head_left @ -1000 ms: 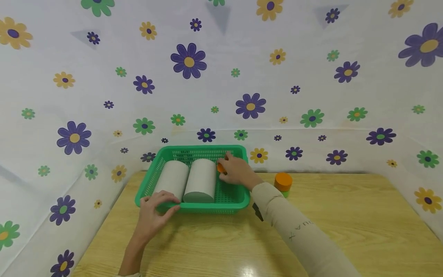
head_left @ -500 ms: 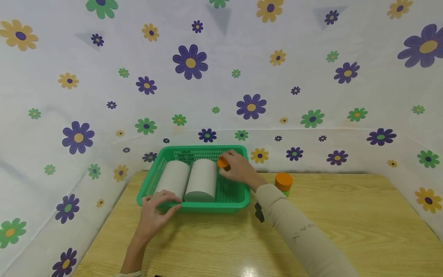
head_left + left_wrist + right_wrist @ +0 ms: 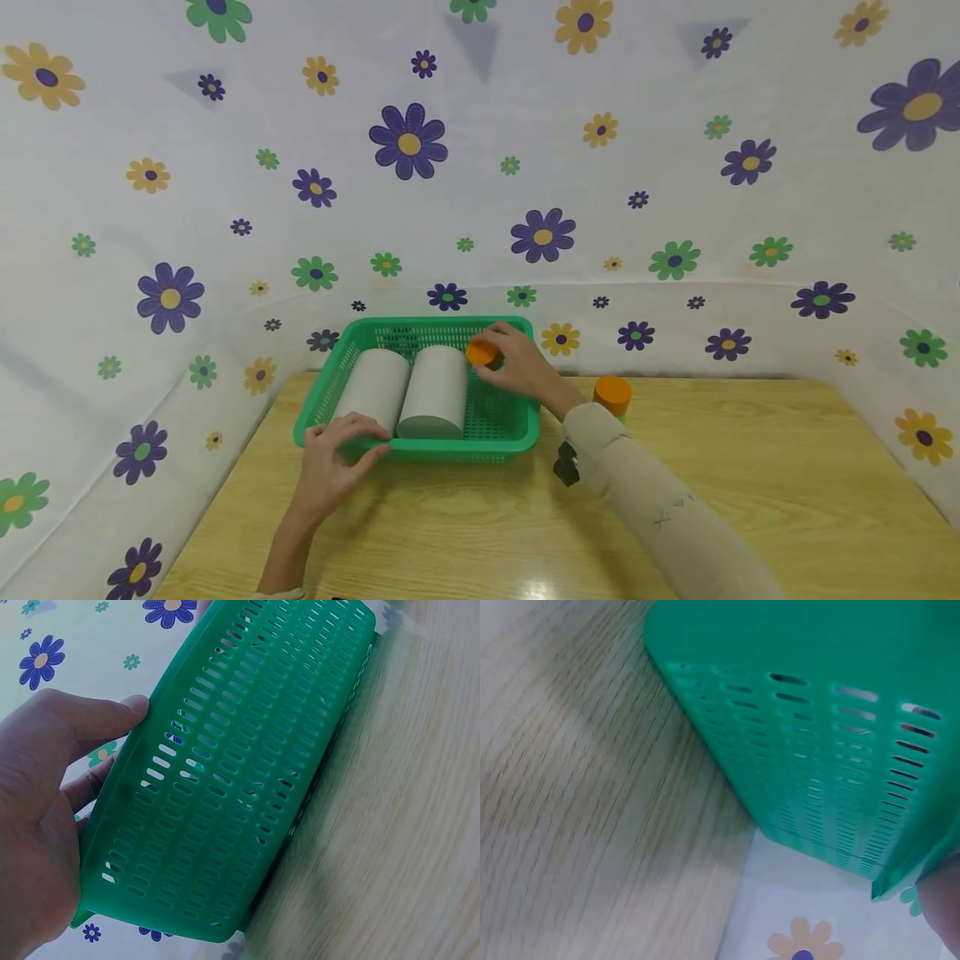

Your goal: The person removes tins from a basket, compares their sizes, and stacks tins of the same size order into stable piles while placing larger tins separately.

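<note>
A green slotted plastic basket (image 3: pixel 457 446) stands on the wooden table, seen from outside in both wrist views. Two thick white cylinders (image 3: pixel 435 387) (image 3: pixel 375 387) lie side by side in its left and middle parts. My left hand (image 3: pixel 333 462) grips the basket's near rim at the left, thumb on the outer side and fingers reaching over it, as the left wrist view shows. Inside the basket's back right, my right hand (image 3: pixel 517 362) holds a small container by its orange cap (image 3: pixel 481 353); its body is mostly hidden. The right wrist view catches only a bit of this hand.
Right of the basket stands another orange-capped container (image 3: pixel 612 395) with a green lower part, partly behind the right sleeve (image 3: pixel 660 492). A small black object (image 3: pixel 567 464) shows beside that sleeve. White flower-printed cloth (image 3: pixel 465 200) rises behind the table (image 3: pixel 750 467).
The orange cap in my right hand has risen slightly toward the back and shows more. The right hand has tilted a little; the left hand keeps its place on the rim.
</note>
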The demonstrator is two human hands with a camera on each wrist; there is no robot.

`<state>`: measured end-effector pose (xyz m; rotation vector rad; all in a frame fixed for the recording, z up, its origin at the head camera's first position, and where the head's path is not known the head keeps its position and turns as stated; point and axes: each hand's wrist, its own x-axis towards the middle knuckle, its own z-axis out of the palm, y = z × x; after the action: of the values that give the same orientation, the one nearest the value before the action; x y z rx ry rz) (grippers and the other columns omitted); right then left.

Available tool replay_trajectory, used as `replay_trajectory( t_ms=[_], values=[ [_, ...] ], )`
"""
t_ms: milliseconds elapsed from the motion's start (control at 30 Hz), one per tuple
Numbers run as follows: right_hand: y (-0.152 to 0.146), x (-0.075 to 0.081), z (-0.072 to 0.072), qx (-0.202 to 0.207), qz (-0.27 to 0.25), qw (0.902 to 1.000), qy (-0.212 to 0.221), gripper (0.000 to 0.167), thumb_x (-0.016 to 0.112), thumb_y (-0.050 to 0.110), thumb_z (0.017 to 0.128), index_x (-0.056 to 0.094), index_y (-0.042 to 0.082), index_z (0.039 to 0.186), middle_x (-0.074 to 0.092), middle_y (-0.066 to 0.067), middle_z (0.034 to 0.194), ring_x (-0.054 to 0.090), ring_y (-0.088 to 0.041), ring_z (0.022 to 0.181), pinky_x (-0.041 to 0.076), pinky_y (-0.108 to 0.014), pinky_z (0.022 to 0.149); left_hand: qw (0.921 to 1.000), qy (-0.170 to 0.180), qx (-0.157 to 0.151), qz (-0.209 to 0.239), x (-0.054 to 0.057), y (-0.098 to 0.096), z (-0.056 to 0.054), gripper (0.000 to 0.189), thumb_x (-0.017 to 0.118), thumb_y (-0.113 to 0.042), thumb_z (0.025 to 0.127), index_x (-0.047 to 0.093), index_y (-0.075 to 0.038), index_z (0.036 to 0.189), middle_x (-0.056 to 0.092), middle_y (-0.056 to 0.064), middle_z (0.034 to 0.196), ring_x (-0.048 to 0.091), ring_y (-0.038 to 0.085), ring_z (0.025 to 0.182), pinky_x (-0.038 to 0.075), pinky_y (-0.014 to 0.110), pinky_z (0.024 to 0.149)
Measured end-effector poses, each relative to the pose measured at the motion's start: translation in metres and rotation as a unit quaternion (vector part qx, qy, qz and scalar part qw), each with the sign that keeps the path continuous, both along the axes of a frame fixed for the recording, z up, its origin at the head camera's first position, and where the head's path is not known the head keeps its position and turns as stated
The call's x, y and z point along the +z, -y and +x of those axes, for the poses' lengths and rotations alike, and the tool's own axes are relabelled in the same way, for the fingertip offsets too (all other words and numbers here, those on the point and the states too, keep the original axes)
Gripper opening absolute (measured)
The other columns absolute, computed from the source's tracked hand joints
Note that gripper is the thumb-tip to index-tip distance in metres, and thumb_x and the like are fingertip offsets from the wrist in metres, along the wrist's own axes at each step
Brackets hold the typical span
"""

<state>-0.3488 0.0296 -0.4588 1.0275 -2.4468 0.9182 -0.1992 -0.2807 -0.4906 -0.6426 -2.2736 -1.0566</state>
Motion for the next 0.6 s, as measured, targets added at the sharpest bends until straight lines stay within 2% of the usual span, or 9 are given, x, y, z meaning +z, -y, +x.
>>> replay_trajectory(
  t_ms=[200, 333, 600],
  values=[
    [0.0, 0.009, 0.012, 0.014, -0.019, 0.9997, 0.005, 0.037, 0.08, 0.015, 0.09, 0.07, 0.006, 0.125, 0.061, -0.011, 0.124, 0.063, -0.02, 0.097, 0.056, -0.031, 0.083, 1.0, -0.001, 0.007, -0.004, 0.0, 0.0, -0.001, 0.021, 0.085, -0.008, 0.082, 0.076, -0.022, 0.093, 0.071, -0.01, 0.096, 0.06, 0.012, 0.097, 0.019, 0.043, 0.082],
    [0.001, 0.014, 0.022, 0.024, -0.038, 0.999, 0.007, 0.038, 0.08, 0.015, 0.09, 0.07, 0.004, 0.125, 0.061, -0.011, 0.122, 0.063, -0.019, 0.094, 0.058, -0.031, 0.077, 1.0, 0.001, 0.007, -0.001, -0.002, 0.0, -0.001, 0.02, 0.085, -0.007, 0.082, 0.076, -0.021, 0.093, 0.071, -0.01, 0.096, 0.06, 0.013, 0.098, 0.019, 0.043, 0.082],
    [-0.006, 0.02, 0.04, 0.023, -0.067, 0.9974, 0.011, 0.037, 0.082, 0.016, 0.089, 0.072, 0.005, 0.123, 0.062, -0.008, 0.12, 0.064, -0.016, 0.092, 0.056, -0.023, 0.074, 1.0, -0.002, 0.0, 0.005, -0.002, 0.001, -0.002, 0.022, 0.086, -0.006, 0.081, 0.076, -0.021, 0.093, 0.071, -0.011, 0.096, 0.061, 0.013, 0.097, 0.018, 0.044, 0.082]
  ],
)
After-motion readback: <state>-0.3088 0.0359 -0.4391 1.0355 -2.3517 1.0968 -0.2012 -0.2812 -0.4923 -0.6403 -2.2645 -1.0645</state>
